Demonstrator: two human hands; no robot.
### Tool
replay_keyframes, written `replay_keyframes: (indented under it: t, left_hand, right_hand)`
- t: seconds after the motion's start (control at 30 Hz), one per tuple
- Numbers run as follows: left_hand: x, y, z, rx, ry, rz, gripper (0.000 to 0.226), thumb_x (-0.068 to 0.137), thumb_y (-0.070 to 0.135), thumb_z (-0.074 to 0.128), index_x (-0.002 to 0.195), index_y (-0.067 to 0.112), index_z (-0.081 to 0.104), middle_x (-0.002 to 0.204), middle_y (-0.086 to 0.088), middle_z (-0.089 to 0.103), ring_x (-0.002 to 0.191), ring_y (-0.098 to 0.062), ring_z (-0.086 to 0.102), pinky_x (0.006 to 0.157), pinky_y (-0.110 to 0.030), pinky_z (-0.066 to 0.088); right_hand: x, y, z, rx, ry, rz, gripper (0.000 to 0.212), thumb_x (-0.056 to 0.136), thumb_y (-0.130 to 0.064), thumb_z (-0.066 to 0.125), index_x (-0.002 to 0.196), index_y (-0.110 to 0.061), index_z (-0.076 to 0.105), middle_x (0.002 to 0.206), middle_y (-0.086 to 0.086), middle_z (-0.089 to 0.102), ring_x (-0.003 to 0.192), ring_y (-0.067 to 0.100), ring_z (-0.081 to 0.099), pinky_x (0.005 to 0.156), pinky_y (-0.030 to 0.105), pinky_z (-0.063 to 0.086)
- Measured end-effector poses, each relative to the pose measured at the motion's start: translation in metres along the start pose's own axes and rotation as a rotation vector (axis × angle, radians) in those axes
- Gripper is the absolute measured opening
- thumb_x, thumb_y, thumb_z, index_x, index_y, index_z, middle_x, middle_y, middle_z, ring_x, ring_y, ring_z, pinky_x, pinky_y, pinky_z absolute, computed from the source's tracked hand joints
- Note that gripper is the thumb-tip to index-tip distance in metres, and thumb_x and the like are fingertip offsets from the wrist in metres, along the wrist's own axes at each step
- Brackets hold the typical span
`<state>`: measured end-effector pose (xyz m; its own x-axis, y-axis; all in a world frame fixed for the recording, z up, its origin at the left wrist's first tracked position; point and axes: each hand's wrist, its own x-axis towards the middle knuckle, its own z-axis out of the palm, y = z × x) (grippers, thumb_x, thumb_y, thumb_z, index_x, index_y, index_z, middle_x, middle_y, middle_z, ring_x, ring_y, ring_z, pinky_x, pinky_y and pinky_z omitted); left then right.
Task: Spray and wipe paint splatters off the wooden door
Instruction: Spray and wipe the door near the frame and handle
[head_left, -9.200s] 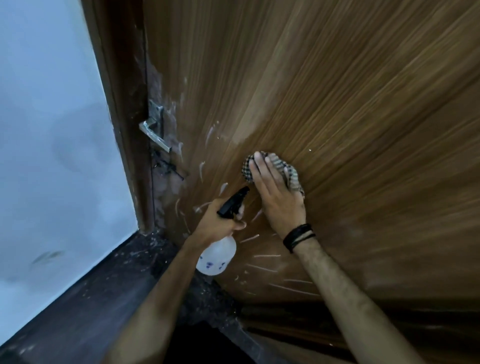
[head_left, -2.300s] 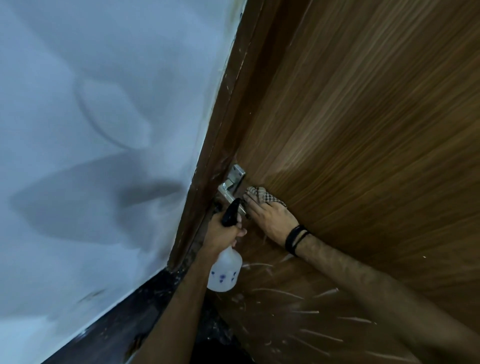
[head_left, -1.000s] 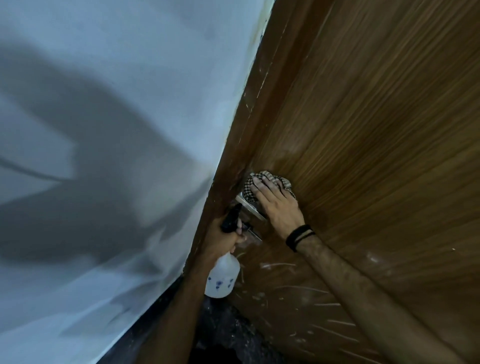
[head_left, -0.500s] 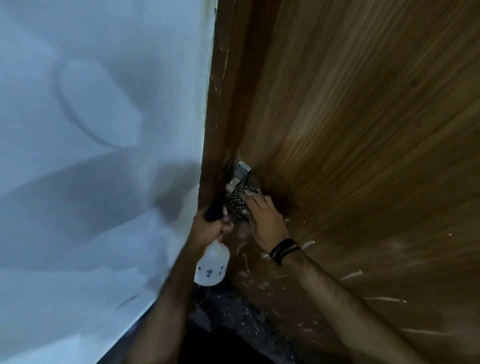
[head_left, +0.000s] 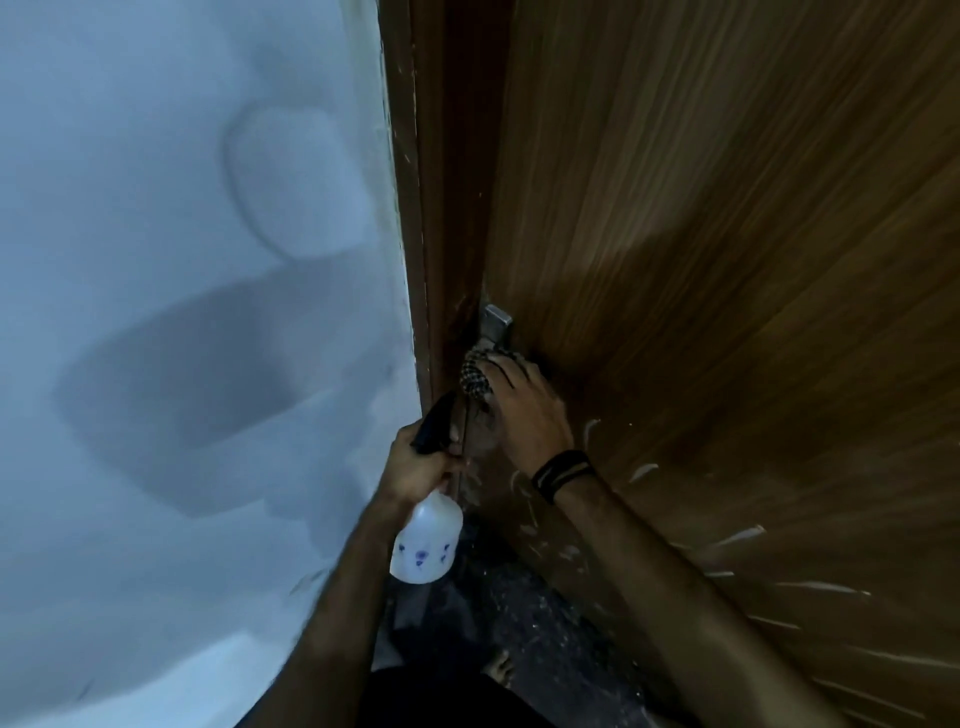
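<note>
Checked cloth (head_left: 475, 378) half under right hand (head_left: 524, 410)

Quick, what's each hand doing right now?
Left hand: grips the spray bottle.
Right hand: presses the checked cloth against the door.

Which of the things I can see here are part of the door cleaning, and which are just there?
In use: brown wooden door; white paint streaks; checked cloth under right hand; white plastic spray bottle in left hand.

Just there: metal door handle; pale wall; black wristband.

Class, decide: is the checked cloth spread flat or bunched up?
Bunched: the checked cloth is a wad under the right hand, pressed beside the metal door handle.
</note>
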<state>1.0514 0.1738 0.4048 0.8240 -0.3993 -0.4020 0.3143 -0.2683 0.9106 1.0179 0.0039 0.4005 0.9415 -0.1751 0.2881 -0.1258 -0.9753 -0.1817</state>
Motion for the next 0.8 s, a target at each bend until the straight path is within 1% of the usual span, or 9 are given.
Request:
replay_keyframes:
  t: [0.1, 0.2, 0.27, 0.33, 0.4, 0.5, 0.6, 0.67, 0.8]
  left_hand:
    - [0.009, 0.010, -0.007, 0.010, -0.023, 0.029, 0.049, 0.075, -0.017, 0.070, 0.086, 0.030, 0.062, 0.077, -0.007, 0.062, 0.052, -0.014, 0.055, 0.047, -0.026, 0.044]
    - [0.019, 0.021, -0.016, 0.023, -0.069, 0.028, 0.034, 0.077, -0.012, 0.072, 0.080, 0.020, 0.062, 0.074, -0.003, 0.065, 0.053, -0.013, 0.057, 0.049, -0.025, 0.045]
    - [0.025, 0.026, -0.021, 0.011, -0.121, 0.035, 0.030, 0.078, -0.014, 0.071, 0.079, 0.014, 0.061, 0.072, -0.005, 0.063, 0.053, -0.016, 0.055, 0.049, -0.027, 0.045]
    - [0.031, 0.031, -0.026, 0.007, -0.165, 0.026, 0.029, 0.079, -0.016, 0.069, 0.081, 0.011, 0.061, 0.071, -0.007, 0.062, 0.051, -0.018, 0.051, 0.049, -0.029, 0.044]
    - [0.034, 0.034, -0.029, 0.003, -0.197, 0.010, 0.029, 0.079, -0.016, 0.069, 0.082, 0.011, 0.062, 0.069, -0.005, 0.063, 0.052, -0.018, 0.051, 0.050, -0.029, 0.043]
    - [0.039, 0.036, -0.031, 0.025, -0.220, -0.027, 0.029, 0.080, -0.015, 0.070, 0.081, 0.013, 0.063, 0.070, -0.003, 0.065, 0.054, -0.018, 0.054, 0.053, -0.030, 0.045]
    - [0.044, 0.036, -0.034, 0.027, -0.253, -0.039, 0.030, 0.081, -0.015, 0.069, 0.080, 0.014, 0.062, 0.073, -0.002, 0.063, 0.060, -0.019, 0.054, 0.051, -0.027, 0.044]
    - [0.047, 0.035, -0.035, 0.053, -0.293, -0.032, 0.030, 0.082, -0.014, 0.069, 0.081, 0.015, 0.061, 0.075, -0.003, 0.061, 0.059, -0.019, 0.052, 0.050, -0.026, 0.043]
    - [0.052, 0.036, -0.033, 0.147, -0.336, -0.053, 0.027, 0.083, -0.010, 0.071, 0.080, 0.012, 0.058, 0.075, -0.007, 0.059, 0.057, -0.021, 0.050, 0.055, -0.028, 0.043]
  right_hand:
    - [-0.016, 0.006, -0.002, -0.025, 0.037, 0.030, 0.050, 0.092, -0.014, 0.065, 0.139, -0.020, 0.051, 0.141, -0.001, 0.051, 0.128, 0.022, 0.046, 0.102, 0.038, 0.048]
    - [0.000, -0.003, 0.000, 0.008, 0.023, 0.060, 0.050, 0.093, -0.015, 0.063, 0.141, -0.017, 0.050, 0.140, 0.002, 0.053, 0.126, 0.023, 0.048, 0.100, 0.039, 0.049]
    - [0.018, -0.016, 0.004, 0.048, 0.013, 0.117, 0.046, 0.096, -0.016, 0.061, 0.140, -0.014, 0.051, 0.139, 0.006, 0.055, 0.123, 0.025, 0.051, 0.099, 0.039, 0.050]
    - [0.029, -0.027, 0.008, 0.049, 0.016, 0.171, 0.046, 0.093, -0.015, 0.065, 0.138, -0.013, 0.054, 0.136, 0.008, 0.057, 0.117, 0.027, 0.055, 0.094, 0.040, 0.052]
    - [0.028, -0.030, 0.007, 0.033, -0.001, 0.187, 0.047, 0.093, -0.015, 0.062, 0.139, -0.014, 0.052, 0.137, 0.008, 0.055, 0.117, 0.027, 0.053, 0.094, 0.040, 0.052]
    - [0.014, -0.026, -0.004, 0.044, -0.035, 0.236, 0.045, 0.098, -0.021, 0.050, 0.142, -0.014, 0.048, 0.137, 0.005, 0.051, 0.117, 0.025, 0.047, 0.090, 0.039, 0.049]
    - [-0.005, -0.021, -0.014, 0.005, 0.005, 0.289, 0.040, 0.098, -0.023, 0.052, 0.136, -0.013, 0.052, 0.129, 0.005, 0.055, 0.111, 0.024, 0.050, 0.083, 0.039, 0.052]
    - [-0.008, -0.019, -0.017, 0.023, -0.002, 0.346, 0.037, 0.100, -0.028, 0.052, 0.133, -0.013, 0.054, 0.126, 0.004, 0.057, 0.109, 0.023, 0.052, 0.079, 0.039, 0.052]
    - [0.022, -0.031, -0.015, 0.120, -0.037, 0.497, 0.035, 0.102, -0.038, 0.045, 0.128, -0.015, 0.051, 0.117, 0.007, 0.060, 0.103, 0.026, 0.059, 0.079, 0.040, 0.052]
